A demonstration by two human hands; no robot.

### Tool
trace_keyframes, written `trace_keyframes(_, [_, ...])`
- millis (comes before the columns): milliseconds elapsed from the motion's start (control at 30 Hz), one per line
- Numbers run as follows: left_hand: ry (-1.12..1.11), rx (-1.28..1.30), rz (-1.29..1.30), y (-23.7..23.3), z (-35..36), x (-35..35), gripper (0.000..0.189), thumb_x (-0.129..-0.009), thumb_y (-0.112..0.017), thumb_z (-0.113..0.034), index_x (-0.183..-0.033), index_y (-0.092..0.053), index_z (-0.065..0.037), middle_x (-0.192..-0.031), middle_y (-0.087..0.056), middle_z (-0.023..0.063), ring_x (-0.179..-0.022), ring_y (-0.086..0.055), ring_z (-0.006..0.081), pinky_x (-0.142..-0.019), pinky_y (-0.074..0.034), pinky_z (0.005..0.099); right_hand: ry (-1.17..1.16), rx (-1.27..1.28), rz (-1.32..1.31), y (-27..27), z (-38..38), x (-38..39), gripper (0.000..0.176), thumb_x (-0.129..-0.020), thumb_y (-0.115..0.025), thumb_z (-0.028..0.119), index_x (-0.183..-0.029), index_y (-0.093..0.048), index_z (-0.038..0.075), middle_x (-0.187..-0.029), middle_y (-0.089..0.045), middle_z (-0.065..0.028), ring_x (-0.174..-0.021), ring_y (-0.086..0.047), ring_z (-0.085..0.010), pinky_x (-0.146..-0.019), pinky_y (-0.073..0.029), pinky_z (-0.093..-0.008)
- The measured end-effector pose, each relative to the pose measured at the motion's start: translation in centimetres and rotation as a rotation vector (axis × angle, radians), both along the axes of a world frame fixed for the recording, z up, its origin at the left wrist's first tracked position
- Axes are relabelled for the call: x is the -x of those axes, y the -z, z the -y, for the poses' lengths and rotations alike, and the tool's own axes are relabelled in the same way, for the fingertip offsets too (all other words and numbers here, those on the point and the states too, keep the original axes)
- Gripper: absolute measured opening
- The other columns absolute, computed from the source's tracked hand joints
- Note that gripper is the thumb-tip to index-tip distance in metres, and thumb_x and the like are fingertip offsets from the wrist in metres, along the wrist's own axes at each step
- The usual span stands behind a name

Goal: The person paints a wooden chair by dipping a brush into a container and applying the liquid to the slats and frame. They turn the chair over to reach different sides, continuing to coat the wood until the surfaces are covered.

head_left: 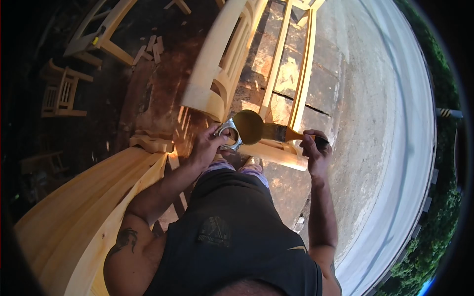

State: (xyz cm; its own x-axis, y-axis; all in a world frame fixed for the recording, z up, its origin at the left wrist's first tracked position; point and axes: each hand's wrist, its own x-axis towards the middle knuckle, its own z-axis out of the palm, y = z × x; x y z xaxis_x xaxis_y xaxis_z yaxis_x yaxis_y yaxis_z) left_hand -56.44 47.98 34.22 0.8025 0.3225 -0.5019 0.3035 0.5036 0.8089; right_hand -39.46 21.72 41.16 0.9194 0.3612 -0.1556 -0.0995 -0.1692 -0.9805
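My left hand (pixel 207 147) is closed around a small silver metal can (pixel 238 143), its open mouth tilted up. A round, brownish-yellow disc (pixel 248 127), like a folded-back lid, stands out from the can's right side. My right hand (pixel 317 150) grips a paintbrush (pixel 294 135) by its yellowish handle. The brush points left, and its dark bristle end overlaps the disc's right edge in this view. Just beyond both hands lies a pale wooden bench (pixel 205 74) with a slatted, curved part and long rails.
Large pale planks (pixel 79 197) rise close on my left. Farther left are a wooden chair (pixel 65 93), another wooden frame (pixel 118 49) and several wood offcuts (pixel 154 48) on the dark floor. A grey concrete strip (pixel 363 98) runs along the right, with greenery (pixel 437 217) past it.
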Motion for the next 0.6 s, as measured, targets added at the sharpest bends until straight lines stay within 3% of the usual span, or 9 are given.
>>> trace_keyframes(167, [-0.006, 0.034, -0.036, 0.6, 0.1, 0.2, 0.026, -0.092, -0.06, -0.007, -0.118, -0.062, -0.004, -0.104, -0.064, 0.0049, -0.09, -0.067, 0.0153, -0.068, -0.062, 0.0292, 0.01, -0.125, -0.057, 0.5, 0.3, 0.1, 0.019, -0.093, -0.069, 0.015, -0.104, -0.065, 0.001, -0.074, -0.062, -0.0017, -0.06, -0.052, -0.0059, -0.053, -0.041, -0.0205])
trace_keyframes(267, [-0.061, 0.078, 0.003, 0.9, 0.5, 0.1, 0.02, -0.091, -0.06, -0.007, -0.11, -0.062, -0.002, -0.098, -0.065, 0.0048, -0.079, -0.066, 0.013, -0.058, -0.059, 0.0239, -0.091, -0.063, -0.045, 0.1, -1.2, 0.9, 0.019, -0.093, -0.066, 0.014, -0.107, -0.064, 0.001, -0.074, -0.062, -0.0027, -0.061, -0.052, -0.0062, -0.054, -0.04, -0.0202])
trace_keyframes(367, [-0.049, 0.096, -0.03, 0.9, 0.5, 0.1, 0.02, -0.091, -0.06, -0.007, -0.111, -0.061, -0.002, -0.098, -0.064, 0.0053, -0.078, -0.066, 0.0136, -0.059, -0.059, 0.0251, -0.07, 0.032, -0.064, 1.0, -1.7, 1.1, 0.019, -0.093, -0.067, 0.014, -0.107, -0.064, 0.001, -0.074, -0.063, -0.0023, -0.061, -0.054, -0.0066, -0.055, -0.042, -0.0203])
trace_keyframes(467, [0.001, 0.077, -0.058, 1.1, 0.1, 0.4, 0.035, -0.093, -0.058, -0.004, -0.128, -0.056, -0.001, -0.11, -0.062, 0.0063, -0.094, -0.066, 0.0182, -0.071, -0.064, 0.0329, 0.0, -0.018, -0.086, 2.6, -0.8, 0.5, 0.02, -0.092, -0.067, 0.014, -0.107, -0.063, 0.001, -0.074, -0.063, -0.0028, -0.061, -0.055, -0.007, -0.054, -0.041, -0.0205])
trace_keyframes(600, [-0.044, 0.107, -0.056, 1.5, -0.2, 0.8, 0.031, -0.092, -0.057, -0.005, -0.123, -0.058, -0.001, -0.108, -0.063, 0.0059, -0.091, -0.067, 0.0178, -0.069, -0.063, 0.0317, 0.043, -0.133, -0.156, 4.0, 0.4, -0.5, 0.022, -0.091, -0.068, 0.015, -0.106, -0.063, 0.001, -0.071, -0.062, -0.0035, -0.059, -0.054, -0.0086, -0.052, -0.04, -0.021])
